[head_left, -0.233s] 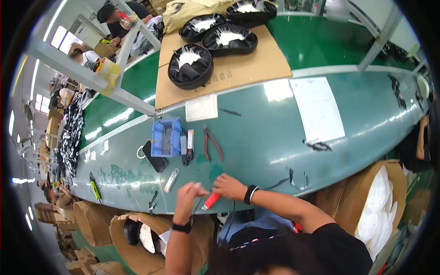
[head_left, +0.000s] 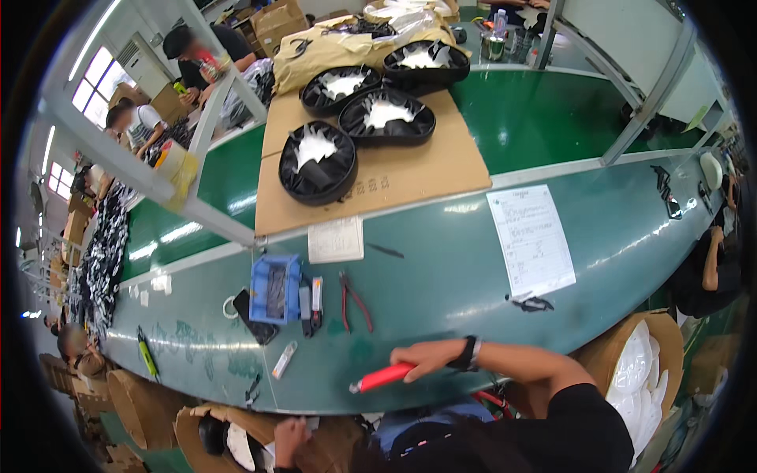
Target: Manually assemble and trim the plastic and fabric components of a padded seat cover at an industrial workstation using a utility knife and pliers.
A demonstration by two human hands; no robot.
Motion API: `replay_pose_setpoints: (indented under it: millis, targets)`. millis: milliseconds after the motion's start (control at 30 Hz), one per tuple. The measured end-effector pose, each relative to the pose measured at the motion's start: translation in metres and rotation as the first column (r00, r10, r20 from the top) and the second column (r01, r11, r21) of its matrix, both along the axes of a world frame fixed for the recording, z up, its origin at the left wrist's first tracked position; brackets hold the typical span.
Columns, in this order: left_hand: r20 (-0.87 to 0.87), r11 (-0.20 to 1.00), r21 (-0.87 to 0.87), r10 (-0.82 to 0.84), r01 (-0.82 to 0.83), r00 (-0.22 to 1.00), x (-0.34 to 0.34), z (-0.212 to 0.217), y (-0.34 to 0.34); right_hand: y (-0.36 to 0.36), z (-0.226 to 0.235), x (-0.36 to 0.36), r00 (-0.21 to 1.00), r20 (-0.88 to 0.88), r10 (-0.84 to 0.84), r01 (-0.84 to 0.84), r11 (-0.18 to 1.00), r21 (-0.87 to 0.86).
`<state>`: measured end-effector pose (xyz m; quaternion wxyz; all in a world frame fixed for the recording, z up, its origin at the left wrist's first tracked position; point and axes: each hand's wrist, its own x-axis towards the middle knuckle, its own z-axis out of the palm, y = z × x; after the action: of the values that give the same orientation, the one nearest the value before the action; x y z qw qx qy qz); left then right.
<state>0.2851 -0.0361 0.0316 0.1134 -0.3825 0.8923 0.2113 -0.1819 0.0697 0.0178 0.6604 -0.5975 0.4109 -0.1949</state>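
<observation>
My right hand (head_left: 430, 359) is wrapped round the red handle of a utility knife (head_left: 385, 378). The knife lies level above the near edge of the green table, its silver tip toward the left. Lower and further left, my left hand (head_left: 292, 437) is closed beside an open cardboard box; what its fingers hold, if anything, is hidden. Beyond the knife lie red-handled pliers (head_left: 356, 306). Left of them are a pair of dark-bodied cutters (head_left: 310, 307), a blue bin (head_left: 257, 296) with dark pieces inside, and a black phone (head_left: 259, 329).
Several black padded shells (head_left: 317, 189) with white linings stand on a cardboard sheet (head_left: 453, 169) at the back. A printed paper (head_left: 533, 240) lies to the right. Boxes with white shells (head_left: 632, 366) and dark parts flank me below the table edge. Co-workers sit at the far left.
My hands have parted. The left dropped down and leftward to the box, off the table edge; the right, still gripping the knife, stays over the table. The whole view has shifted.
</observation>
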Motion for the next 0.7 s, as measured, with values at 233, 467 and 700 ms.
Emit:
replay_pose_setpoints:
  millis: [233,467,700]
  targets:
    - [-0.204,0.932,0.228,0.328,-0.281,0.922,-0.175,-0.032,0.015,-0.085,0.075,-0.278,0.36,0.138,-0.923,0.929,0.342,-0.141]
    - [-0.535,0.928,-0.09,0.26,-0.361,0.804,-0.375,-0.065,-0.007,-0.227,0.017,-0.428,-0.072,0.118,-0.99,0.996,-0.078,-0.043]
    - [-0.319,0.812,-0.515,0.116,-0.274,0.941,-0.382,-0.058,-0.009,-0.277,-0.059,-0.427,0.041,0.08,-0.996,0.999,0.039,-0.017]
